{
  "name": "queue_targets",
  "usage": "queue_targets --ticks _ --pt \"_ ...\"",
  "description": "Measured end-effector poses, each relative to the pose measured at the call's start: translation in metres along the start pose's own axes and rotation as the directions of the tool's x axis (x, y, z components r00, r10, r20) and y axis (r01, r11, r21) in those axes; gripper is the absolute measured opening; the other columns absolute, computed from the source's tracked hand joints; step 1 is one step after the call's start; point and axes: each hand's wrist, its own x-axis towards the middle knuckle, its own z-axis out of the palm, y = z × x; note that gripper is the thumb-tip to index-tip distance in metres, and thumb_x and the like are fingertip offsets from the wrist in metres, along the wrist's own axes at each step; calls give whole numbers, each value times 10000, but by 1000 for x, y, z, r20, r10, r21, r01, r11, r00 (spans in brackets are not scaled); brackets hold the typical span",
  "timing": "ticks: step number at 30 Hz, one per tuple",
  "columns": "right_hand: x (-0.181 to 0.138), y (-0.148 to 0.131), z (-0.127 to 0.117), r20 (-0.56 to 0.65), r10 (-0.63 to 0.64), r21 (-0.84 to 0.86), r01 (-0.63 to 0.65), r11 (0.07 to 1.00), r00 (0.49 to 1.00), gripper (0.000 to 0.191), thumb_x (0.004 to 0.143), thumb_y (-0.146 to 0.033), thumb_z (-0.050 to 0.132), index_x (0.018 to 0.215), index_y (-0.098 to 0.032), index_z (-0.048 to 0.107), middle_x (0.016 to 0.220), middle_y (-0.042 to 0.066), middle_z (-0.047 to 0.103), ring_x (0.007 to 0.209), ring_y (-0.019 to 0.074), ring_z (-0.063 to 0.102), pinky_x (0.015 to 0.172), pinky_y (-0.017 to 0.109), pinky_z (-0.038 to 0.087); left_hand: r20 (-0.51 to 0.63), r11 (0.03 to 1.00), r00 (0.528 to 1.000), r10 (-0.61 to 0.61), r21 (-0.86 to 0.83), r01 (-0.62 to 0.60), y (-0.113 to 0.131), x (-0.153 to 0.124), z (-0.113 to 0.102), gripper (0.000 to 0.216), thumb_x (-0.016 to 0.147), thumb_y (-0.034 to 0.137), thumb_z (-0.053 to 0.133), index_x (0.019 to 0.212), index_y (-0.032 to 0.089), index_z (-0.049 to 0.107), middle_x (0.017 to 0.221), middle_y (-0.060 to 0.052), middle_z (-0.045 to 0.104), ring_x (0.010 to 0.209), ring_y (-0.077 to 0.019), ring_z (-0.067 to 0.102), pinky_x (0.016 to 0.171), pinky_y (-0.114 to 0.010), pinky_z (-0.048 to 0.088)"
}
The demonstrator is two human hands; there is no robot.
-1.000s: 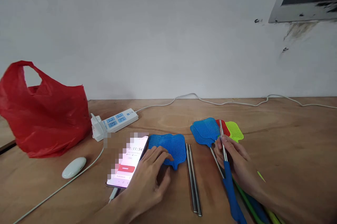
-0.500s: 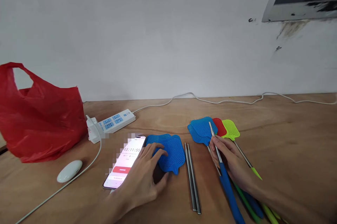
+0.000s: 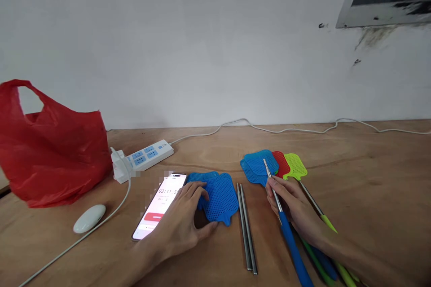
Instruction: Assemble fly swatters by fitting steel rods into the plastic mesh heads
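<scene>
My left hand (image 3: pixel 183 219) lies with its fingers on a stack of loose blue mesh swatter heads (image 3: pixel 217 195) beside a lit phone (image 3: pixel 160 205). My right hand (image 3: pixel 292 208) pinches a metal rod with a blue handle (image 3: pixel 289 244), its bare tip pointing up and left over a fan of assembled swatters. That fan shows blue heads (image 3: pixel 257 165), a red head (image 3: pixel 281 163) and a green head (image 3: pixel 295 165). Two bare metal rods (image 3: pixel 246 228) lie between my hands.
A red plastic bag (image 3: pixel 50 147) stands at the left. A white power strip (image 3: pixel 143 159) and its cables run along the wooden table (image 3: pixel 370 179), with a white oval mouse (image 3: pixel 89 218) near the front left. Behind is a white wall.
My right hand has swung the rod's tip leftwards, away from the red and green heads. My left hand has slid slightly over the loose blue heads. The view shifted a little.
</scene>
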Motion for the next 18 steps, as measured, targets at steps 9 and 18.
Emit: queue_targets --ticks 9,18 --pt "-2 -1 2 -3 -19 -23 19 1000 1000 400 891 -569 628 729 -210 560 614 -50 467 500 97 363 440 227 286 45 999 999 -28 -41 30 8 6 -9 496 652 375 828 972 225 480 1132 -88 539 1013 -309 543 838 -478 495" --pt "-3 -10 8 86 -52 -185 67 980 995 425 919 -621 508 793 -215 527 386 -103 419 287 67 279 280 170 227 -11 994 1000 -22 -109 21 20 9 -20 479 674 384 789 999 242 468 1144 -66 508 968 -268 558 766 -395 499"
